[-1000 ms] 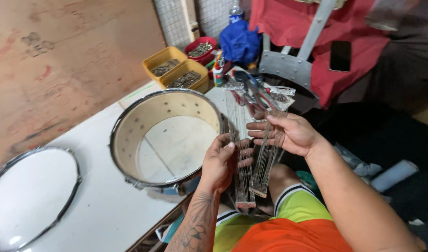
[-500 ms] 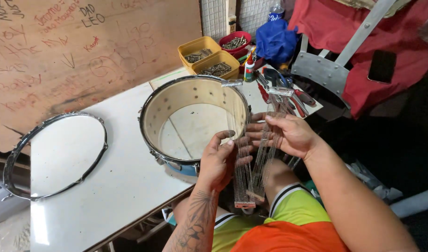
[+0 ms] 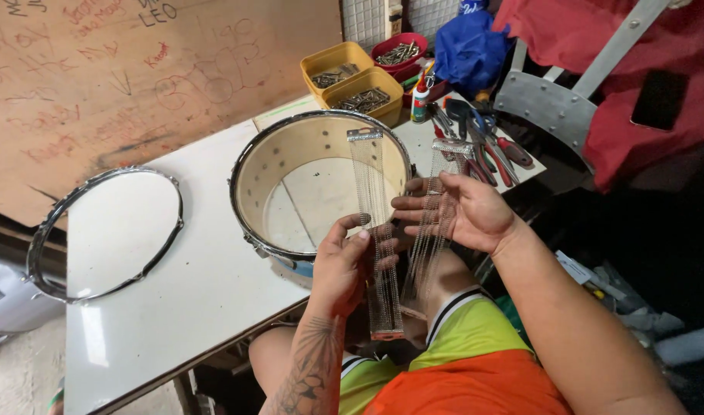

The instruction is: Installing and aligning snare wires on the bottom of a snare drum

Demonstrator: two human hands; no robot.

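My left hand [image 3: 344, 265] grips one strip of snare wires [image 3: 376, 230], a long band of thin coiled metal strands with a metal end plate at each end, held upright over my lap. My right hand [image 3: 463, 211] holds a second strip of snare wires [image 3: 436, 223] just to its right, fingers spread across the strands. Behind both strips, an open drum shell [image 3: 252, 165] with a cream inner wall and a chrome rim stands on the white table [image 3: 190, 300].
A chrome drum hoop [image 3: 48, 230] lies at the table's left end. Yellow trays [image 3: 336, 58] and a red bowl [image 3: 389, 44] of metal parts stand at the back, with pliers [image 3: 494, 146] and a glue bottle [image 3: 419, 100]. Red cloth [image 3: 597, 38] hangs at right; a scribbled brown board [image 3: 98, 77] at left.
The view has swung so the drum and hoop sit further right. The two wire strips, bunched together before, are now held apart, one in each hand.
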